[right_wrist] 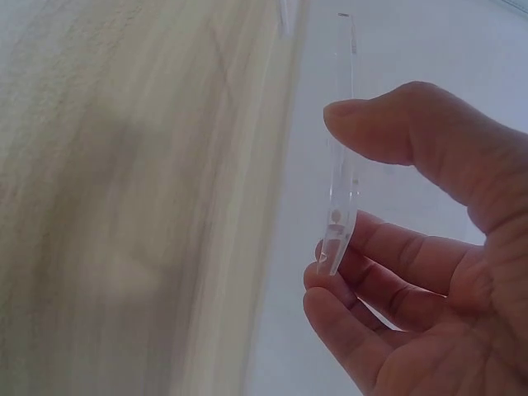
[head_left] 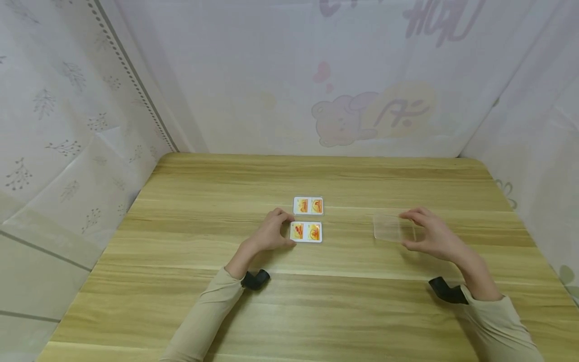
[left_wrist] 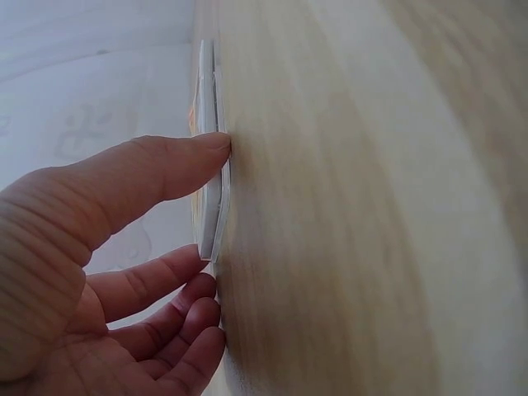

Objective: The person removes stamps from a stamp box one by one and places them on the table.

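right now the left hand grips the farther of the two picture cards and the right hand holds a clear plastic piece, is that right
Not quite: the left hand grips the nearer picture card, not the farther picture card, as the head view shows. The right hand does hold a clear plastic piece.

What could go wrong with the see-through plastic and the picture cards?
The clear plastic piece is held off the table only near one end by the right grip, so it might slip and drop. The left grip holds the nearer picture card at one end; a nudge might push it into the farther card, which lies close by.
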Motion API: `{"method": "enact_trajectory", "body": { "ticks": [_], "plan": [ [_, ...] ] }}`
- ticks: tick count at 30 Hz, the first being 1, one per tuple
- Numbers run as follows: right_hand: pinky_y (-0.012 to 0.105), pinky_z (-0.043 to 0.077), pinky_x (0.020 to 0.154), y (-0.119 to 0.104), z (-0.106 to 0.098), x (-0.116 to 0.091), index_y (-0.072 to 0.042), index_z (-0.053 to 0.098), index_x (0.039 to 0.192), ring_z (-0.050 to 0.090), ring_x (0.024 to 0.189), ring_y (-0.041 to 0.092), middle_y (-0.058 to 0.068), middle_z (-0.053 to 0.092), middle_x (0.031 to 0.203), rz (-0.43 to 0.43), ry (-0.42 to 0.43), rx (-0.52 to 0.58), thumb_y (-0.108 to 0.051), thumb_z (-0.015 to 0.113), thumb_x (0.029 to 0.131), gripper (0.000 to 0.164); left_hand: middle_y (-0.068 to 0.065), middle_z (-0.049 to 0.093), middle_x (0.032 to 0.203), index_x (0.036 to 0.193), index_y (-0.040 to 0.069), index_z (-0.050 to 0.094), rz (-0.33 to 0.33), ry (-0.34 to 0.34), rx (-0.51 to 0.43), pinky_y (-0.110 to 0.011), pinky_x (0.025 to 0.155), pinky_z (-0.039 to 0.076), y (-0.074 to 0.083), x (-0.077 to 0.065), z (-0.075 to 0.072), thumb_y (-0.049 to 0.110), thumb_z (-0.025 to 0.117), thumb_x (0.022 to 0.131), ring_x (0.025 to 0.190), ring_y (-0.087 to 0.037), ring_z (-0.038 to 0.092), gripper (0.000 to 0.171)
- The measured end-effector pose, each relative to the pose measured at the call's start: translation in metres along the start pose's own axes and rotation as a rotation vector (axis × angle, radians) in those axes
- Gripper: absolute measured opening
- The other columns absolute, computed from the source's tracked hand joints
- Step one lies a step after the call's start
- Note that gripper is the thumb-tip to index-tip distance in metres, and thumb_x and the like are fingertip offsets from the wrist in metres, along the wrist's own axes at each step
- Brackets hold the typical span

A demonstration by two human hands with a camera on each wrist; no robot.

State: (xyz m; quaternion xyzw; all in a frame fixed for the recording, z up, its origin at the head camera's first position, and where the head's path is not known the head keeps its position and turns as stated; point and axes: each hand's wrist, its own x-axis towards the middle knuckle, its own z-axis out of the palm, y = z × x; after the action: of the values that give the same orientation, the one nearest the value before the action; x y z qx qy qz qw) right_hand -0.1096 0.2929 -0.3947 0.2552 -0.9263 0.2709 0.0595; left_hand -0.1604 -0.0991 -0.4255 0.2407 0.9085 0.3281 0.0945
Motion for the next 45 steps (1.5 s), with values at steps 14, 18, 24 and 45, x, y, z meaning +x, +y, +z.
{"method": "enact_trajectory", "body": {
  "ticks": [14, 18, 24, 45],
  "plan": [
    [0.05, 0.05, 0.072, 0.007, 0.003, -0.004, 0.008, 0.057, 0.114, 0.056, 0.092, 0.037, 0.019, 0.056, 0.107, -0.001, -0.009, -0.021, -0.002, 0.081, 0.063, 0.057, -0.015, 0.052, 0.111, 0.113, -0.005, 0.059, 0.008, 0.002, 0.0, -0.043, 0.096, 0.039, 0.0, 0.0, 0.0, 0.01, 0.083, 0.066, 0.108, -0.03, 0.047, 0.055],
    [0.051, 0.049, 0.073, 0.009, 0.004, -0.005, 0.008, 0.057, 0.115, 0.056, 0.093, 0.039, 0.021, 0.056, 0.109, 0.036, -0.04, -0.011, -0.003, 0.081, 0.064, 0.058, -0.015, 0.052, 0.112, 0.114, -0.005, 0.059, 0.003, -0.006, -0.004, -0.043, 0.097, 0.038, 0.0, 0.0, -0.001, 0.01, 0.083, 0.067, 0.108, -0.03, 0.046, 0.055],
    [0.054, 0.047, 0.078, 0.011, 0.006, -0.005, 0.009, 0.055, 0.117, 0.054, 0.098, 0.042, 0.023, 0.054, 0.111, 0.085, -0.088, 0.022, -0.004, 0.081, 0.067, 0.058, -0.015, 0.051, 0.111, 0.114, -0.005, 0.059, 0.0, -0.009, -0.009, -0.043, 0.096, 0.038, 0.0, 0.0, -0.001, 0.01, 0.083, 0.067, 0.108, -0.03, 0.046, 0.055],
    [0.052, 0.045, 0.08, 0.017, 0.015, -0.004, 0.01, 0.059, 0.109, 0.055, 0.097, 0.039, 0.021, 0.057, 0.105, 0.041, -0.092, -0.032, -0.005, 0.083, 0.062, 0.054, -0.016, 0.051, 0.111, 0.113, -0.006, 0.059, 0.026, -0.004, -0.007, -0.043, 0.095, 0.039, -0.001, 0.0, -0.001, 0.01, 0.083, 0.067, 0.107, -0.03, 0.046, 0.055]
  ]
}}
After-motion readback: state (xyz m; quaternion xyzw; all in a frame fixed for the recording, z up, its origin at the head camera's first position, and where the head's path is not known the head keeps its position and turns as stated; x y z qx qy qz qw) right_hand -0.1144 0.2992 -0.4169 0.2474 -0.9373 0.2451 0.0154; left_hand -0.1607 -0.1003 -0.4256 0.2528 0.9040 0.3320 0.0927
